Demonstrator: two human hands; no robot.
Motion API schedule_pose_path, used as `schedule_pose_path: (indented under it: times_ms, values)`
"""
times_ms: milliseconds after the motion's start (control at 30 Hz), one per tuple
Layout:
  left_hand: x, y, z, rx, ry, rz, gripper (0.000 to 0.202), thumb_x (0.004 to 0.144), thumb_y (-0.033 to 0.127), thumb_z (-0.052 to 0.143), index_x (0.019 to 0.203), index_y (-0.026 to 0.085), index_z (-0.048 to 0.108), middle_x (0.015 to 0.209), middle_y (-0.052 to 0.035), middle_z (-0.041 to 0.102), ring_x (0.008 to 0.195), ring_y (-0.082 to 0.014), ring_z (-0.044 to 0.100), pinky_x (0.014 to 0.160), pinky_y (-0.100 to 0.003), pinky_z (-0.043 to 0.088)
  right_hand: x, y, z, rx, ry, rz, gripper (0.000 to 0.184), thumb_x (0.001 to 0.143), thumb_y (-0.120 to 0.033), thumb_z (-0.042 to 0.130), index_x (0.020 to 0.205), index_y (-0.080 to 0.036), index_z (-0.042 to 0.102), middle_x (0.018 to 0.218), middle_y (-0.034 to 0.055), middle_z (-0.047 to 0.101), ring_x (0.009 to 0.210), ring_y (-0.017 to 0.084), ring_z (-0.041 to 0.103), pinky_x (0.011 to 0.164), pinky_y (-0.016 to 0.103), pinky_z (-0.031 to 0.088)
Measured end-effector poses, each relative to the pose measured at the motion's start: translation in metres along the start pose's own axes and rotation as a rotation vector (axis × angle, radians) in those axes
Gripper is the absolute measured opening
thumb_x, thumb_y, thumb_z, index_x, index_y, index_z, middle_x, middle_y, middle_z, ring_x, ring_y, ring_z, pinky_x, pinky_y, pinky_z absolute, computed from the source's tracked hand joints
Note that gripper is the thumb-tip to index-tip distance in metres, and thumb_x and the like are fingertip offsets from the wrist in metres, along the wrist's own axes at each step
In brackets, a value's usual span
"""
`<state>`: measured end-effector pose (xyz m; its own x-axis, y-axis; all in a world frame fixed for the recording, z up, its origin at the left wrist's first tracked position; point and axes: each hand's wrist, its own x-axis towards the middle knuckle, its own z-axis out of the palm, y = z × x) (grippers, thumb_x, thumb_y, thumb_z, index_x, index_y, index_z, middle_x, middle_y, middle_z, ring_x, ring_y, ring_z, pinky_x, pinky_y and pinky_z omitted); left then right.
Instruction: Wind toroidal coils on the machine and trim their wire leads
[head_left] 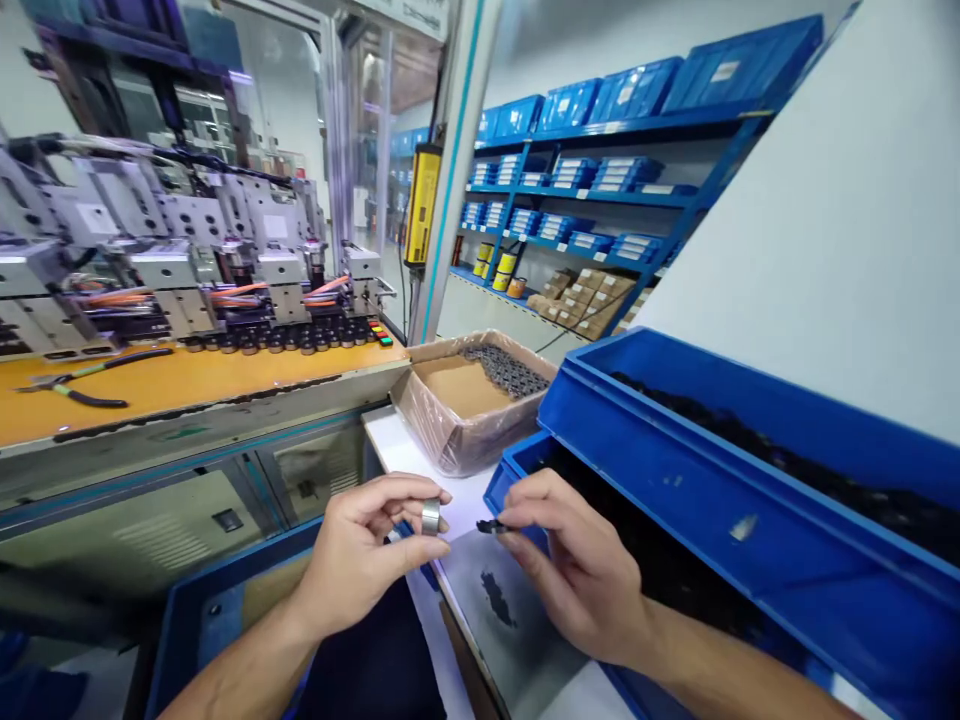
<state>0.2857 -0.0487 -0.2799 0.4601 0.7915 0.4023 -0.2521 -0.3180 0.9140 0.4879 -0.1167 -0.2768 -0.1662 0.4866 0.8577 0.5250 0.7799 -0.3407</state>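
My left hand (pixel 367 555) pinches a small silver metal ring (pixel 430 516) between thumb and fingers, low in the middle of the view. My right hand (pixel 577 570) pinches a small black part (pixel 491 526) at its fingertips, a few centimetres right of the ring. The two parts are close but apart. Both hands hover over a white table (pixel 397 450) with a grey sheet (pixel 517 640) that carries a dark smudge (pixel 496 598). My right hand is at the front edge of a blue bin (pixel 517 470) of black parts.
A second, larger blue bin (pixel 675 440) of black parts stands at the right. A plastic-lined cardboard box (pixel 469 405) with dark rings sits behind. At the left are an orange bench (pixel 187 375) with pliers (pixel 82 380) and a machine (pixel 187 250). Blue shelving (pixel 600 190) is at the back.
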Motion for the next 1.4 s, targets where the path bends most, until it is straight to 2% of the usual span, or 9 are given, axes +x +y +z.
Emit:
schedule_pose_path:
  times_ms: [167,267,400,567,700,767,900,1100,1400]
  values:
    - [0.000,-0.010,0.014,-0.071,-0.063,-0.070,0.044,0.066,0.002,0.081,0.099,0.032,0.078,0.099,0.0023,0.080,0.085,-0.0127,0.076,0.078,-0.015,0.060,-0.011,0.008,0.008,-0.043,0.031,-0.039,0.010,0.090,-0.010,0.060,0.098,-0.016,0.060,0.083,0.0059,0.063,0.075,0.015,0.064,0.062,0.026,0.055]
    - [0.000,-0.011,0.018,-0.073,-0.080,-0.079,0.046,0.064,0.000,0.082,0.097,0.032,0.078,0.095,0.0026,0.081,0.081,-0.0124,0.077,0.076,-0.014,0.061,-0.010,0.009,0.011,-0.068,0.024,-0.098,0.004,0.092,-0.011,0.061,0.092,-0.016,0.060,0.079,0.0050,0.065,0.072,0.014,0.065,0.062,0.024,0.056]
    - [0.000,-0.010,0.022,-0.077,-0.070,-0.051,0.046,0.060,-0.002,0.083,0.095,0.028,0.079,0.092,0.0004,0.081,0.076,-0.0149,0.077,0.074,-0.017,0.063,-0.011,0.010,0.016,-0.067,0.004,-0.133,0.007,0.091,-0.007,0.059,0.091,-0.014,0.061,0.081,0.0065,0.067,0.075,0.014,0.066,0.068,0.023,0.058]
    - [-0.001,-0.008,0.022,-0.026,-0.051,0.028,0.046,0.059,-0.003,0.083,0.095,0.026,0.079,0.092,-0.0013,0.081,0.075,-0.0170,0.078,0.074,-0.021,0.064,-0.012,0.012,0.014,-0.084,-0.004,-0.160,0.010,0.089,-0.006,0.061,0.098,-0.010,0.062,0.086,0.0097,0.068,0.083,0.016,0.067,0.074,0.024,0.058]
    - [-0.001,-0.007,0.020,0.036,-0.030,0.056,0.044,0.058,-0.001,0.084,0.093,0.025,0.080,0.089,-0.0017,0.081,0.072,-0.0170,0.077,0.070,-0.021,0.064,-0.011,0.014,0.012,-0.132,0.006,-0.154,0.018,0.088,-0.005,0.062,0.106,-0.010,0.062,0.094,0.0108,0.064,0.085,0.015,0.066,0.072,0.024,0.059]
    - [-0.001,-0.007,0.020,0.032,-0.022,0.047,0.043,0.057,-0.001,0.084,0.092,0.023,0.080,0.087,-0.0026,0.081,0.071,-0.0170,0.077,0.069,-0.020,0.064,-0.010,0.014,0.011,-0.141,-0.002,-0.175,0.018,0.090,-0.004,0.060,0.106,-0.010,0.062,0.097,0.0113,0.062,0.083,0.014,0.064,0.070,0.024,0.059]
    - [-0.002,-0.007,0.020,-0.066,-0.056,-0.012,0.047,0.058,-0.005,0.082,0.096,0.023,0.079,0.088,-0.0017,0.081,0.075,-0.0148,0.077,0.073,-0.017,0.062,-0.010,0.015,0.011,-0.171,-0.011,-0.202,0.015,0.093,-0.012,0.060,0.107,-0.009,0.061,0.094,0.0116,0.062,0.084,0.016,0.064,0.069,0.026,0.059]
    - [-0.003,-0.009,0.021,-0.128,-0.061,-0.065,0.048,0.058,-0.007,0.080,0.096,0.024,0.079,0.087,-0.0003,0.081,0.076,-0.0117,0.077,0.074,-0.013,0.059,-0.013,0.018,0.010,-0.187,-0.071,-0.286,0.020,0.092,-0.007,0.060,0.112,-0.005,0.059,0.098,0.0145,0.062,0.089,0.020,0.063,0.069,0.031,0.058]
    - [-0.005,-0.014,0.018,-0.188,-0.101,-0.060,0.050,0.059,-0.007,0.080,0.097,0.026,0.079,0.088,0.0011,0.081,0.077,-0.0107,0.076,0.074,-0.012,0.059,-0.010,0.017,0.011,-0.163,-0.069,-0.278,0.023,0.093,-0.009,0.059,0.116,-0.006,0.057,0.103,0.0142,0.061,0.094,0.021,0.062,0.075,0.033,0.060]
